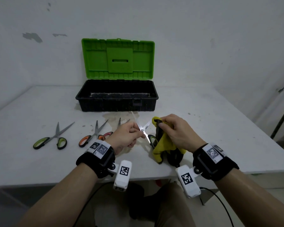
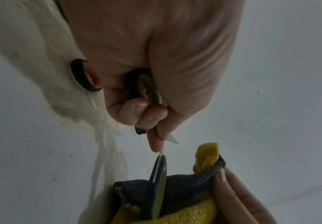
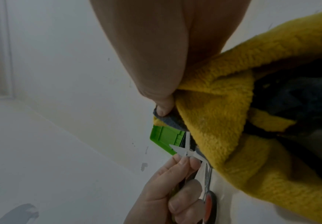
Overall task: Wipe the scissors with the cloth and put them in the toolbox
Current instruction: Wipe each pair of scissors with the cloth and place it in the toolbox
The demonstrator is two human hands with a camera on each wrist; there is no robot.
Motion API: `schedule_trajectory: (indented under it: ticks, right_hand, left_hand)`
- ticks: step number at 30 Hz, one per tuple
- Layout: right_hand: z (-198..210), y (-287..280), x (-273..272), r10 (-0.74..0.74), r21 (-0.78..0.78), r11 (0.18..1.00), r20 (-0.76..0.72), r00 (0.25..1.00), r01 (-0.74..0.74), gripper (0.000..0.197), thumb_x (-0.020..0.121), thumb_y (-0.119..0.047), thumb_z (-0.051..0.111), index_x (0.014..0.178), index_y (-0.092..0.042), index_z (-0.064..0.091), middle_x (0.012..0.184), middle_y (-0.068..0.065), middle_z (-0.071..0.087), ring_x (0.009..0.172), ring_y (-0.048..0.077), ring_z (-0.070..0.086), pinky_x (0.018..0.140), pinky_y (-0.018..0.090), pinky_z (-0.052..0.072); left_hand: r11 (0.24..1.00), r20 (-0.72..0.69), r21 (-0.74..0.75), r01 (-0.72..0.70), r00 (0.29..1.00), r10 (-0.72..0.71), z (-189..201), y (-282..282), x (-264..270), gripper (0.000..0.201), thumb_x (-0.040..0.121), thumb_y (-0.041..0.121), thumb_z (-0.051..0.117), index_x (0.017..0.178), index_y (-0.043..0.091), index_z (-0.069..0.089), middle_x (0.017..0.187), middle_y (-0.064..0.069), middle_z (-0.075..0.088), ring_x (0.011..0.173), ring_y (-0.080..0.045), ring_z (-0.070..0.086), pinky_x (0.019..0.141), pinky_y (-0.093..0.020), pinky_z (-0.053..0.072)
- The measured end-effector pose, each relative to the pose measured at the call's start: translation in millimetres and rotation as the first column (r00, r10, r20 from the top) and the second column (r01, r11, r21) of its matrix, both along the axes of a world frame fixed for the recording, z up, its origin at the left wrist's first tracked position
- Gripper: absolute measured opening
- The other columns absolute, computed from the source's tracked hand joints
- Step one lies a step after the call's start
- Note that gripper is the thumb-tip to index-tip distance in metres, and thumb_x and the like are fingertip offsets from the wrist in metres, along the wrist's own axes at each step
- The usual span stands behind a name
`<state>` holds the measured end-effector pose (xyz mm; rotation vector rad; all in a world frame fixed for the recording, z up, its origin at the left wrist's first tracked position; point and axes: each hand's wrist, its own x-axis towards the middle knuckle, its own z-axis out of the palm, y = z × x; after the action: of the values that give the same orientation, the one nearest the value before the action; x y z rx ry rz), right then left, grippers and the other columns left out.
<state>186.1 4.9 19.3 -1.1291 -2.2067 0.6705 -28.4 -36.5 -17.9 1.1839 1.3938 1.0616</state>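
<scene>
My left hand pinches a pair of green-handled scissors near the pivot, blades spread wide and pointing at the toolbox. In the left wrist view its fingers curl round one handle loop, while the other handle hangs against the cloth. My right hand grips a bunched yellow and dark grey cloth just right of the blades, apart from them. The right wrist view shows the cloth beside the blades. The black toolbox stands open behind, its green lid raised.
Three more pairs of scissors lie on the white table to the left: green-handled, orange-handled and red-handled, the last partly hidden by my left hand. A stain marks the table before the toolbox. A wall stands close behind.
</scene>
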Motion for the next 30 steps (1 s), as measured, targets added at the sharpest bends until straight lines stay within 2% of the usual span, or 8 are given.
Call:
schedule_trajectory:
  ticks: [3, 7, 10, 12, 17, 22, 28, 30]
  right_hand:
    - [-1, -2, -3, 0.019, 0.081, 0.996, 0.091, 0.996, -0.026, 0.018, 0.099, -0.025, 0.053, 0.104, -0.018, 0.069, 0.098, -0.003, 0.062, 0.087, 0.008, 0.056, 0.077, 0.020, 0.040]
    - [-5, -9, -12, 0.004, 0.118, 0.993, 0.032, 0.999, -0.007, 0.011, 0.095, -0.023, 0.060, 0.106, -0.023, 0.060, 0.088, -0.007, 0.070, 0.076, 0.004, 0.061, 0.070, 0.016, 0.045]
    - [-12, -9, -18, -0.013, 0.216, 0.976, 0.057, 0.998, 0.000, 0.012, 0.091, -0.025, 0.065, 0.102, -0.021, 0.066, 0.094, -0.003, 0.066, 0.083, 0.012, 0.059, 0.078, 0.028, 0.049]
    - [-16, -10, -19, -0.005, 0.249, 0.968, 0.058, 0.998, -0.009, 0.021, 0.088, -0.028, 0.070, 0.106, -0.018, 0.070, 0.102, -0.002, 0.060, 0.088, 0.014, 0.058, 0.081, 0.027, 0.049]
    - [-22, -16, -17, -0.017, 0.356, 0.935, 0.034, 0.999, 0.004, 0.024, 0.091, -0.024, 0.066, 0.115, -0.017, 0.067, 0.095, 0.001, 0.066, 0.083, 0.018, 0.061, 0.075, 0.034, 0.052]
    - [-26, -12, -16, -0.001, 0.446, 0.895, 0.014, 1.000, -0.006, 0.016, 0.091, -0.013, 0.067, 0.105, -0.013, 0.074, 0.088, 0.004, 0.065, 0.073, 0.020, 0.062, 0.064, 0.032, 0.054]
    - [-6, 23, 4, -0.229, 0.338, 0.906, -0.113, 0.967, 0.254, 0.016, 0.093, -0.017, 0.064, 0.101, -0.012, 0.077, 0.087, 0.006, 0.069, 0.081, 0.021, 0.064, 0.075, 0.017, 0.041]
    - [0, 25, 11, -0.259, 0.338, 0.894, -0.150, 0.954, 0.296, 0.015, 0.094, -0.019, 0.063, 0.097, -0.014, 0.077, 0.084, 0.002, 0.068, 0.081, 0.018, 0.063, 0.077, 0.018, 0.043]
  left_hand:
    - [1.000, -0.018, 0.004, 0.013, 1.000, -0.013, 2, 0, 2, 0.018, 0.096, 0.007, 0.061, 0.080, 0.009, 0.052, 0.083, -0.009, 0.076, 0.039, -0.009, 0.038, 0.040, -0.021, 0.030]
    - [0.999, -0.027, 0.007, 0.033, 0.999, -0.033, 7, -2, 8, 0.016, 0.097, 0.011, 0.060, 0.082, 0.008, 0.057, 0.079, -0.009, 0.075, 0.040, -0.010, 0.038, 0.040, -0.021, 0.031]
    - [0.999, -0.006, 0.016, 0.039, 0.999, -0.039, 9, -3, 14, 0.015, 0.098, 0.009, 0.058, 0.084, 0.005, 0.057, 0.071, -0.007, 0.070, 0.040, -0.010, 0.037, 0.039, -0.020, 0.029]
    - [0.999, 0.010, 0.028, 0.041, 0.999, -0.041, 11, -3, 16, 0.015, 0.099, 0.007, 0.056, 0.085, 0.004, 0.057, 0.068, -0.008, 0.066, 0.039, -0.010, 0.035, 0.038, -0.020, 0.028]
    - [0.998, 0.012, 0.054, 0.033, 0.999, -0.033, 14, -2, 22, 0.018, 0.099, 0.006, 0.055, 0.081, 0.005, 0.054, 0.062, -0.006, 0.059, 0.037, -0.010, 0.032, 0.038, -0.018, 0.026]
    - [0.995, -0.009, 0.077, 0.062, 0.998, -0.061, 13, -3, 22, 0.022, 0.099, 0.010, 0.057, 0.078, 0.008, 0.051, 0.057, -0.003, 0.053, 0.041, -0.012, 0.029, 0.040, -0.020, 0.022]
    - [0.995, 0.003, 0.055, 0.087, 0.996, -0.088, 11, -9, 22, 0.022, 0.100, 0.010, 0.056, 0.079, 0.009, 0.049, 0.056, 0.000, 0.051, 0.042, -0.011, 0.028, 0.039, -0.018, 0.023]
    - [0.996, 0.006, 0.042, 0.074, 0.997, -0.074, 11, -9, 21, 0.023, 0.100, 0.011, 0.056, 0.078, 0.010, 0.049, 0.057, 0.001, 0.052, 0.042, -0.010, 0.028, 0.038, -0.018, 0.023]
